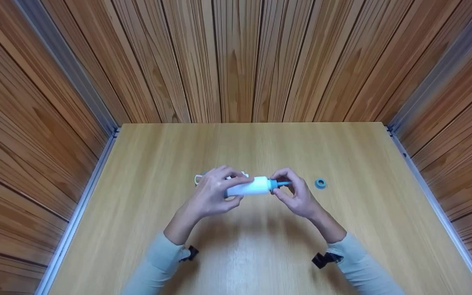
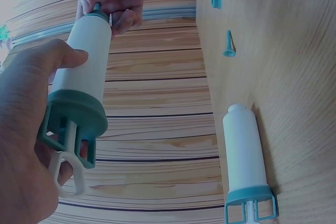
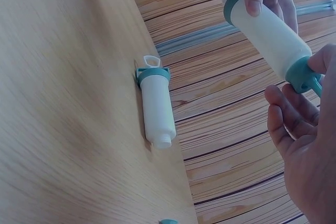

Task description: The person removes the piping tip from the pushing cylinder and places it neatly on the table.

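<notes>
A white icing syringe (image 1: 252,187) is held level above the table. My left hand (image 1: 215,192) grips its barrel, with the thumb along one side. A teal finger grip (image 2: 79,111) and white plunger ring (image 2: 68,174) stick out at the rear of the held syringe. At the front end, my right hand (image 1: 297,196) pinches the teal collar (image 3: 299,72) with thumb and fingertips. From that collar a slim teal nozzle (image 1: 284,183) points right, partly hidden by the fingers in the wrist views.
On the wooden table (image 1: 236,266), a second white syringe (image 2: 244,150) lies with its front neck bare, mostly hidden behind the left hand in the head view. A loose teal nozzle (image 2: 229,45) and a teal ring (image 1: 320,183) lie beyond. Wood-panel walls (image 1: 238,61) surround the table.
</notes>
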A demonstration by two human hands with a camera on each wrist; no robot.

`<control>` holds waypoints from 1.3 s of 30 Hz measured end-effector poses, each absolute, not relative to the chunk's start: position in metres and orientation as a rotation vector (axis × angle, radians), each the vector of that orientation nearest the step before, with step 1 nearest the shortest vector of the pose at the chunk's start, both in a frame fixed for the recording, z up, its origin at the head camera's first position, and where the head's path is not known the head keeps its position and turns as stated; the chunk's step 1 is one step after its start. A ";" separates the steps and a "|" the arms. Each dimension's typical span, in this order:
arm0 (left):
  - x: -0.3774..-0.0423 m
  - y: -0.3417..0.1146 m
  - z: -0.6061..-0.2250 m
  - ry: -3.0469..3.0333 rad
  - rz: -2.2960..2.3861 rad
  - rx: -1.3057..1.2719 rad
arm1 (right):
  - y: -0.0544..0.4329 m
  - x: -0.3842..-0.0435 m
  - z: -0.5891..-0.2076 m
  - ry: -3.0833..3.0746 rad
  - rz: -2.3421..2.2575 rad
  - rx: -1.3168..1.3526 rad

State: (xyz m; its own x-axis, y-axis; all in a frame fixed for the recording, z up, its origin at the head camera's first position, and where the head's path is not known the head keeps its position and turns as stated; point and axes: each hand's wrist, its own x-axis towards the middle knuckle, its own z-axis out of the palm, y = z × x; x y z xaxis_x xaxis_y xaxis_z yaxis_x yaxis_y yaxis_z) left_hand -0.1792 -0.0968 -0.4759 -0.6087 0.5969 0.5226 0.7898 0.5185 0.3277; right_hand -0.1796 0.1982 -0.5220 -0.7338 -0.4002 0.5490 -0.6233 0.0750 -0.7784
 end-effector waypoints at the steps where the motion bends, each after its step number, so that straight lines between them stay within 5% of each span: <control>1: -0.179 -0.097 -0.477 -2.409 -0.780 -1.152 | 0.198 -0.180 -0.522 -2.154 1.718 1.042; 39: -0.187 -0.111 -0.493 -2.339 -0.903 -1.116 | 0.211 -0.186 -0.526 -2.031 1.708 1.124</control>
State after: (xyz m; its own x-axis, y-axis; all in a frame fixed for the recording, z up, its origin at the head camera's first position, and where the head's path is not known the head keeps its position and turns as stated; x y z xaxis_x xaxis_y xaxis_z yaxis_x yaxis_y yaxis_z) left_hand -0.1871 -0.1105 -0.4930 -0.6042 0.5390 0.5869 0.7935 0.4740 0.3816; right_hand -0.1862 0.2111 -0.5260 -0.6672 -0.3885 0.6355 -0.6926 0.0097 -0.7212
